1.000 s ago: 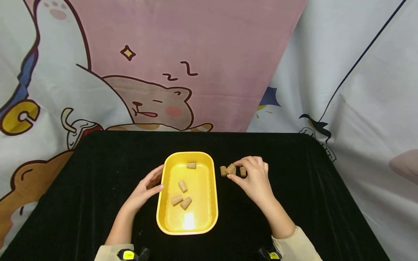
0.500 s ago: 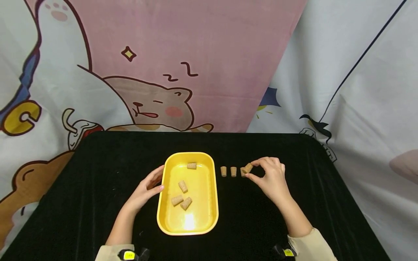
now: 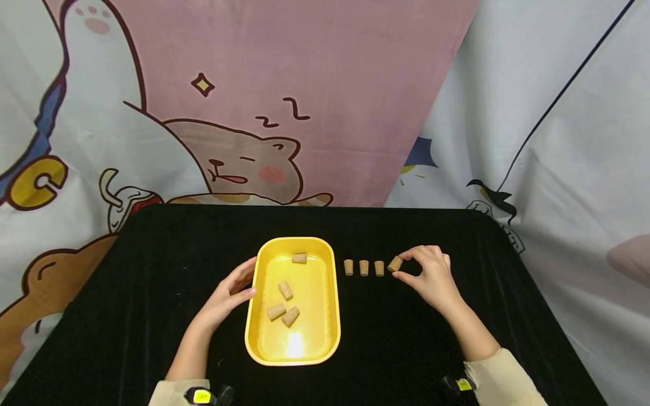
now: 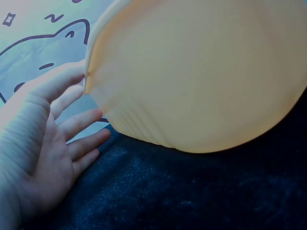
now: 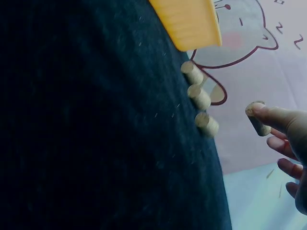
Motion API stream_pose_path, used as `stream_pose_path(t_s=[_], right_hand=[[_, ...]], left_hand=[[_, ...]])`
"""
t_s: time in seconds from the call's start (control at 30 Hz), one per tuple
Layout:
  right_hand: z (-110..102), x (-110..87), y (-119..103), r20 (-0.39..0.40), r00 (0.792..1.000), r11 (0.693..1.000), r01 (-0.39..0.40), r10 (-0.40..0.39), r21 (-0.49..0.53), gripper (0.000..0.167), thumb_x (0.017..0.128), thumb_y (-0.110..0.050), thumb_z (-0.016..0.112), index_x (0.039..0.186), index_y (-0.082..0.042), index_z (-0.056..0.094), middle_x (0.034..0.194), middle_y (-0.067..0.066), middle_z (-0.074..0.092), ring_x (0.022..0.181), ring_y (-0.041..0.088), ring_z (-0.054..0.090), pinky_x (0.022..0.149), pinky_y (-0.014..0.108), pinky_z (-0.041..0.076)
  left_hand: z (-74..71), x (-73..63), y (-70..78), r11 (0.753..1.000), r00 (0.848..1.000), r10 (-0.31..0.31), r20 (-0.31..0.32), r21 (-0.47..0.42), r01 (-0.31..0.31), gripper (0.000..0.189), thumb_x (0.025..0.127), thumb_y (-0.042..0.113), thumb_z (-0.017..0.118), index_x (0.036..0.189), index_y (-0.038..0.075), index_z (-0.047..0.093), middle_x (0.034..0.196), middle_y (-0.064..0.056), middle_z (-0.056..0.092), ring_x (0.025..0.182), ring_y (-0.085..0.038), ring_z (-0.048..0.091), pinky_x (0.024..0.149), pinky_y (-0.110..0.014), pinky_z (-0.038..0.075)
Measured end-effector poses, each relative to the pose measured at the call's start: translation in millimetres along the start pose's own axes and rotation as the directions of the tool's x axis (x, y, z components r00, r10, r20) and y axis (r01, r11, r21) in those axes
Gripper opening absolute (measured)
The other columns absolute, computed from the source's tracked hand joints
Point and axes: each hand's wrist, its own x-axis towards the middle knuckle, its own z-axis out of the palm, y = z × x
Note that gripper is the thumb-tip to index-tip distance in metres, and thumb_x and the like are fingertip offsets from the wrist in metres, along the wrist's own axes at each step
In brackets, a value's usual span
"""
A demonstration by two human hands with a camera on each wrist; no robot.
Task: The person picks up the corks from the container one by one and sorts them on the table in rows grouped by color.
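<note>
My left hand [image 3: 235, 293] holds the left side of a yellow tray [image 3: 332, 316], thumb over the rim and other fingers along the outside wall. Several tapered corks, one of them a cork [image 3: 299, 258] near the far end, lie in the tray. To its right, three corks stand upright in a row: a left cork [image 3: 348, 267], a middle cork [image 3: 364, 268] and a right cork [image 3: 379, 268]. Just past the row's right end, my right hand [image 3: 431, 276] pinches a tilted cork [image 5: 259, 119] between thumb and index finger; its remaining fingers are loosely bent.
A black cloth [image 3: 391, 349] covers the table. Behind it hangs a pink and white curtain [image 3: 365, 101] with cartoon animals. The tray stands between my left hand and the cork row.
My right hand has moved to the right with its cork, passing over the row to beyond its right end. The left hand and the tray have stayed in place.
</note>
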Motion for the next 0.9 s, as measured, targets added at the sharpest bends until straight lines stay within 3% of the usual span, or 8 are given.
stream_pose_path(t_s=[0.4,0.63,0.9], right_hand=[[10.2,-0.5,26.4,0.072,0.997,0.999,-0.006,0.003,0.036,0.034,0.070,-0.023,0.085,0.098,-0.014,0.068,0.099,0.001,0.066,0.100,0.023,0.047,0.082,0.044,0.029],[14.5,-0.2,35.4,0.149,0.988,0.996,-0.048,0.037,0.074,0.034,0.071,-0.023,0.084,0.100,-0.015,0.067,0.099,0.000,0.064,0.101,0.022,0.046,0.084,0.042,0.028],[18.4,-1.5,44.1,0.206,0.976,0.984,-0.098,0.066,0.149,0.035,0.073,-0.020,0.083,0.103,-0.015,0.066,0.101,0.001,0.063,0.103,0.023,0.045,0.085,0.042,0.029]], left_hand=[[0.4,0.5,-0.1,1.000,1.000,0.007,-0.002,0.001,-0.007,0.061,0.094,0.008,0.058,0.149,0.013,0.032,0.150,-0.012,0.036,0.135,-0.035,0.033,0.105,-0.062,0.024],[-0.2,1.2,-1.0,0.999,0.999,0.035,0.006,0.008,-0.035,0.060,0.095,0.006,0.057,0.149,0.013,0.032,0.150,-0.013,0.036,0.135,-0.035,0.034,0.105,-0.061,0.024],[-0.2,0.9,-0.4,1.000,1.000,0.019,0.011,-0.007,-0.019,0.060,0.095,0.007,0.057,0.149,0.014,0.032,0.150,-0.012,0.037,0.135,-0.035,0.034,0.105,-0.061,0.024]])
